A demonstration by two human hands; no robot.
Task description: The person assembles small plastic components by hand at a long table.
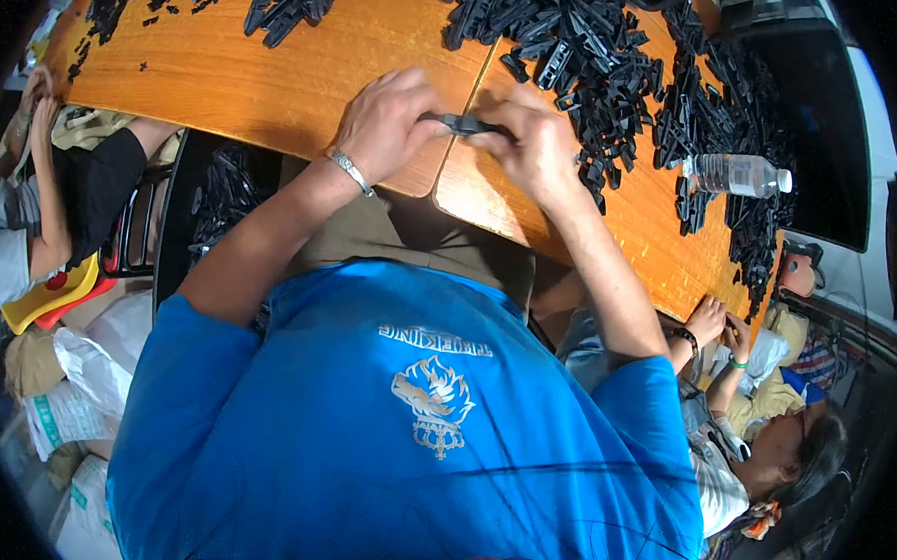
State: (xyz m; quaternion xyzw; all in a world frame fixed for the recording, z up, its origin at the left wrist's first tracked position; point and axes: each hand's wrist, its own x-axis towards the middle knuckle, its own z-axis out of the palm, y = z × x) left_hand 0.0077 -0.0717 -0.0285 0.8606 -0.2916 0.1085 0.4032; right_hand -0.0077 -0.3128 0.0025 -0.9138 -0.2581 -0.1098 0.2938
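Above the near edge of the wooden table (pixel 209 75), my left hand (pixel 387 123) and my right hand (pixel 531 141) are both closed on one slim black plastic piece (pixel 465 124). It lies crosswise between them, its left end pinched in my left fingers and its right end in my right. The fingers cover both ends, so its exact kind cannot be made out. Right beyond my right hand spreads a big heap of similar black plastic pieces (pixel 584 59), some long and clip-like. A smaller cluster of black pieces (pixel 292 9) lies at the far side, ahead of my left hand.
A clear plastic bottle (pixel 734 175) lies on more black pieces at the right. One person's hands (pixel 716 328) are at the table's right end; another person (pixel 40 198) sits at the left. Black pieces fill a dark container (pixel 227 195) beside my left arm.
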